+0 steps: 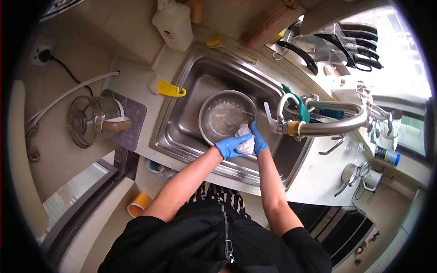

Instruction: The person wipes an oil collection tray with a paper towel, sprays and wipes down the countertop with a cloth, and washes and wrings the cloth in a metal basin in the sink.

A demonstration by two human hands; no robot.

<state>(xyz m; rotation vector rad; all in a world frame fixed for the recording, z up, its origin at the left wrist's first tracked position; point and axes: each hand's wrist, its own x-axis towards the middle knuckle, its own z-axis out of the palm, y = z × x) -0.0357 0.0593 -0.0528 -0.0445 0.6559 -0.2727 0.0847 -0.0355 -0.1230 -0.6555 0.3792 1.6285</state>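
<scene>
Both my hands wear blue gloves and meet at the near right rim of a round metal basin standing in the sink. A crumpled white cloth is pressed between them. My left hand is closed on the cloth from the left. From the right, my right hand closes against the same cloth, its fingers pointing up along the rim. Water with a ripply, shiny surface lies in the basin. Whether something small is inside the cloth is hidden.
The steel sink surrounds the basin. A faucet reaches in from the right. A yellow scraper-like tool lies at the left rim, beyond it a glass kettle. Behind stand a white jug, a yellow brush and knives.
</scene>
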